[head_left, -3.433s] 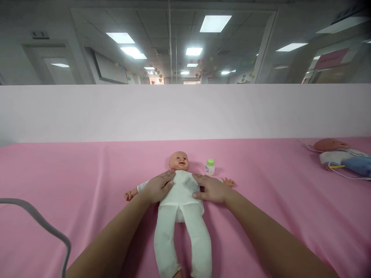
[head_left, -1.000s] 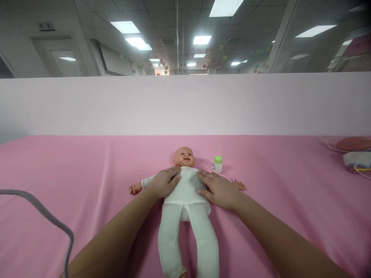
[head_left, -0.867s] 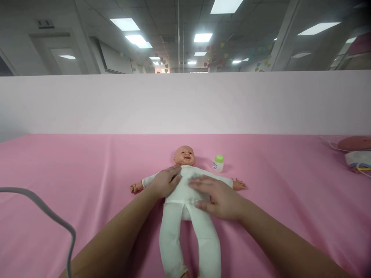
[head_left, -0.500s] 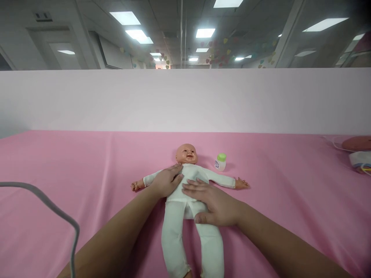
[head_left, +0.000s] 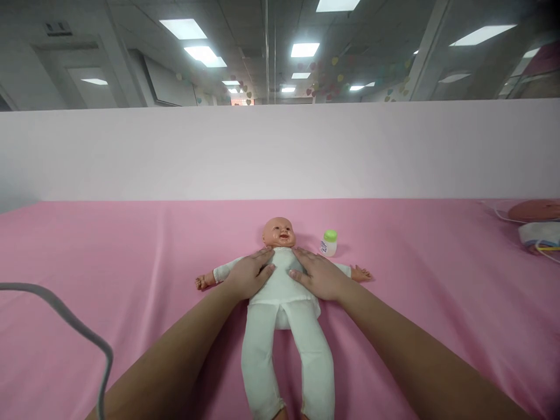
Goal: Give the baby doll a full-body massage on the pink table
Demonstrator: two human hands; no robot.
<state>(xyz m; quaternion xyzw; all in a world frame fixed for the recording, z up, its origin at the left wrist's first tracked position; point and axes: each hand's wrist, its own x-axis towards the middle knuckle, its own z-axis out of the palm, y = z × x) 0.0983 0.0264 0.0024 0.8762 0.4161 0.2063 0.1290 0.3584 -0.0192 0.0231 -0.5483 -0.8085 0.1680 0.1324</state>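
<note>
A baby doll (head_left: pixel 284 286) in a white top and white trousers lies face up on a pink sheet (head_left: pixel 131 251), arms spread, head away from me. My left hand (head_left: pixel 251 274) rests flat on the left side of its chest, near the shoulder, fingers stretched out. On the other side of the chest lies my right hand (head_left: pixel 319 273), also flat, its fingertips close to the doll's neck. Neither hand grips anything. Just beyond my right hand stands a small bottle (head_left: pixel 328 243) with a green cap. The doll's feet are partly cut off at the bottom edge.
A grey cable (head_left: pixel 74 324) curves through the lower left. At the far right lie a brownish-pink object (head_left: pixel 534 210) and a white cloth-like item (head_left: pixel 540 233) with thin tubing. Behind the sheet rises a white panel (head_left: pixel 280 151), with glass above it.
My right hand has moved up from the doll's belly and hip to the right side of its chest. My left hand has stayed on the chest. The view has shifted slightly.
</note>
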